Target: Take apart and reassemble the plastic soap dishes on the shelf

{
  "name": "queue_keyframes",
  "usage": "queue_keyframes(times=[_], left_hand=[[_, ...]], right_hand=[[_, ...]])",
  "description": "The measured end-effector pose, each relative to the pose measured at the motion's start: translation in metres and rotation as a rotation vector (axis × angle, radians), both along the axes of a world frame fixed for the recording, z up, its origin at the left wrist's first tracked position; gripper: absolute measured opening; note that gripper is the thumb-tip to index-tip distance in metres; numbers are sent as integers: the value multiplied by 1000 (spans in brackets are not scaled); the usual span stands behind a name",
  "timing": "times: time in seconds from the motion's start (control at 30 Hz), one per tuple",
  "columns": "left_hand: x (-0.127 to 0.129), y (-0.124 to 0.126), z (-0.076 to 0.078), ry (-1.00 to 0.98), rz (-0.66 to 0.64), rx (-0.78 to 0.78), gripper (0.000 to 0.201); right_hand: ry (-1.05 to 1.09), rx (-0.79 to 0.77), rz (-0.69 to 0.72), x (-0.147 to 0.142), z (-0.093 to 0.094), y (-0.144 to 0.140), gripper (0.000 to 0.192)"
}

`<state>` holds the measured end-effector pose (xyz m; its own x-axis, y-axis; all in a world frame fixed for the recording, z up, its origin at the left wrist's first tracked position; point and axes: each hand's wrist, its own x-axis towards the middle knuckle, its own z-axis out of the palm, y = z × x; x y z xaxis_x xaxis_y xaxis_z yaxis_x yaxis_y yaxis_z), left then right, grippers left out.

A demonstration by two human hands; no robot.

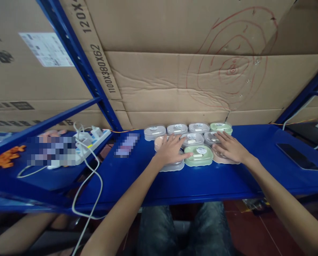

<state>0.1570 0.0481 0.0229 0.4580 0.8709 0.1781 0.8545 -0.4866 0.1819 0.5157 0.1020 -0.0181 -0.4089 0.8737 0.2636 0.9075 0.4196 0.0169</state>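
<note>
Several small oval plastic boxes with clear covers stand close together in rows on the blue shelf top. My left hand lies spread over a beige box and a grey box at the left of the group, its thumb at the front green box. Over on the right, my right hand rests with fingers stretched across a grey box and a pinkish box, partly hiding both. Between the hands sits another grey box. In the back row are grey boxes and a green box.
A dark phone lies at the right of the blue shelf top. To the left are a blurred-out flat item, a power strip, white cables and orange pieces. Cardboard stands behind. Another person's arm shows lower left.
</note>
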Motion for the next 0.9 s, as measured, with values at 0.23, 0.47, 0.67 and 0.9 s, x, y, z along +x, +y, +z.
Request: queue_keyframes(times=[0.23,0.47,0.67,0.9], left_hand=[[0,2,1,15,-7,-3,95],[0,9,2,46,-13,-155,110],[-4,14,-2,17,-15,-68,90],[-8,24,-3,-67,-55,57,69]], right_hand=[[-7,-72,32,0,5,-3,91],[-10,-141,139,-1,11,3,92],[62,-78,234,-1,17,5,82],[137,6,275,-5,27,-7,67]])
